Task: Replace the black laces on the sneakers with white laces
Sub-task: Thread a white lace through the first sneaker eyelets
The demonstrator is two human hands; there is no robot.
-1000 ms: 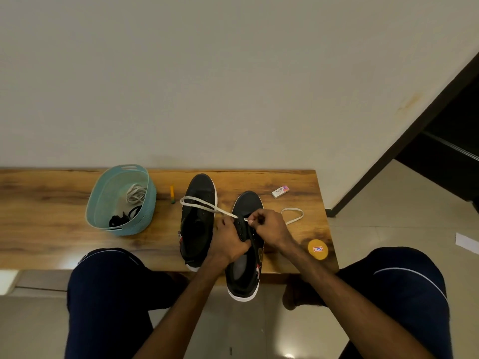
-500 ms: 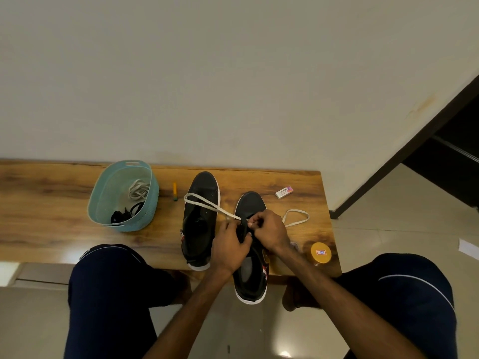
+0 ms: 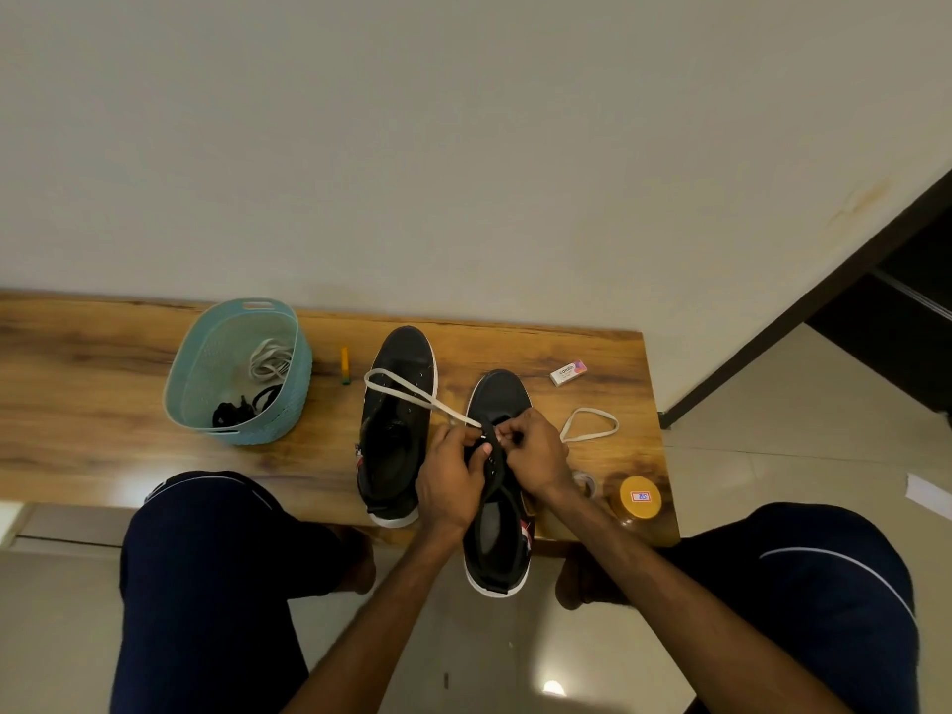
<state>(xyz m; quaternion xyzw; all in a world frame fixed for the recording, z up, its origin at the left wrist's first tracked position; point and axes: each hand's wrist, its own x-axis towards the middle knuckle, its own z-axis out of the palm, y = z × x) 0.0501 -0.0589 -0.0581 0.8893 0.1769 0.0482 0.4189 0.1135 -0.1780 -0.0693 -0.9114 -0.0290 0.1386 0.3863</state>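
Observation:
Two black sneakers with white soles lie on the wooden bench [image 3: 92, 414]. The left sneaker [image 3: 396, 404] has bare eyelets. The right sneaker [image 3: 497, 538] overhangs the bench's front edge. A white lace [image 3: 412, 391] runs from this shoe's eyelets in a loop over the left sneaker, and its other end loops on the bench to the right [image 3: 590, 425]. My left hand [image 3: 451, 481] grips the right sneaker's upper by the eyelets. My right hand [image 3: 530, 450] pinches the lace tip at an eyelet. My fingers hide the lacing itself.
A teal basket [image 3: 288, 404] at the left holds a white lace [image 3: 270, 360] and black laces [image 3: 239, 407]. A yellow pencil stub [image 3: 344, 365], an eraser [image 3: 566, 372], a tape roll [image 3: 584, 481] and a yellow-lidded jar [image 3: 640, 499] lie on the bench. My knees flank the shoes.
The view has shifted slightly. My hands stay at the right sneaker's eyelets, working the white lace tip; the lace loops have barely moved.

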